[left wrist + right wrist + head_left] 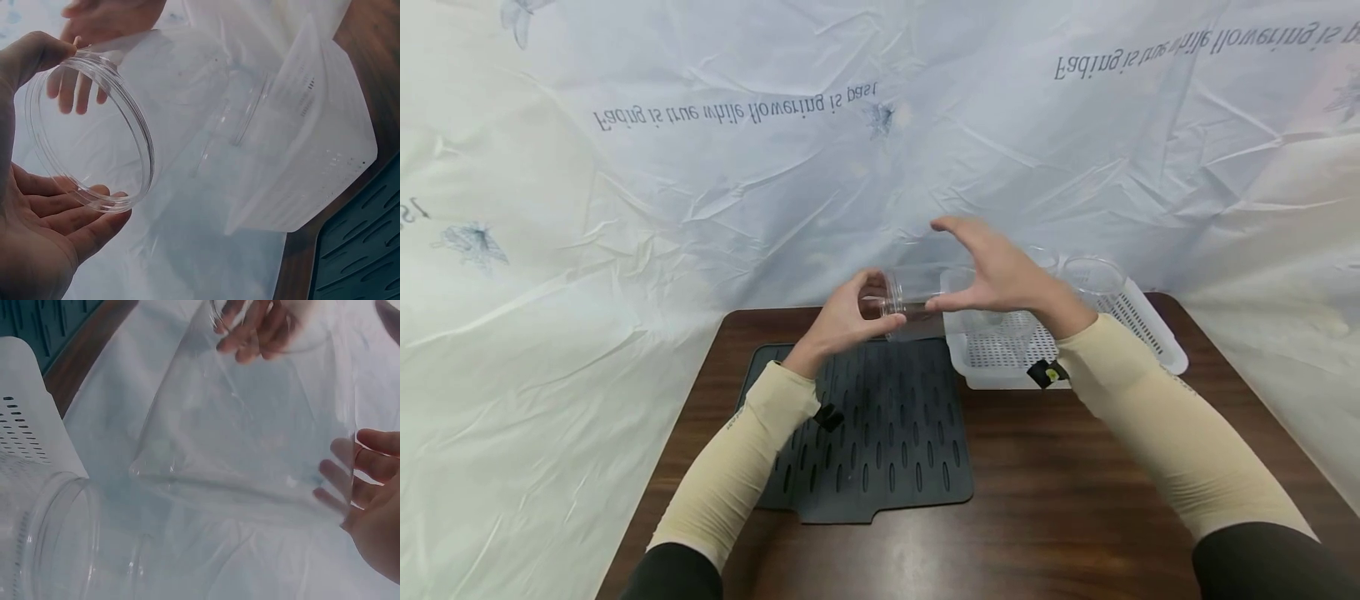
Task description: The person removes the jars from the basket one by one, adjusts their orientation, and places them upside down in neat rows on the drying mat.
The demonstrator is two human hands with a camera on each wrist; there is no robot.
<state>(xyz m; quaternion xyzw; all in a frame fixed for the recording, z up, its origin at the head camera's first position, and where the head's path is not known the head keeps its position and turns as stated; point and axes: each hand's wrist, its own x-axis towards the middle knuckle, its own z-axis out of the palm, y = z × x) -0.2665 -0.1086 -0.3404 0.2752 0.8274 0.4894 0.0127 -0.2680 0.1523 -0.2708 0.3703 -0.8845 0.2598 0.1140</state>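
Note:
A large clear jar (917,287) with a threaded mouth is held on its side above the back of the table, mouth toward the left. My left hand (857,312) grips it at the mouth, thumb on one side of the rim (145,140) and fingers on the other. At the body of the jar (231,437), my right hand (992,267) is spread wide with its fingers beside the wall. In the right wrist view some of those fingers show through the clear wall; whether they press on it I cannot tell.
A white perforated basket (1152,327) at the back right contains other clear jars (1093,275). A dark ridged drying mat (880,454) lies at the left of the brown wooden table (1060,475). Behind hangs a pale printed plastic sheet (775,183).

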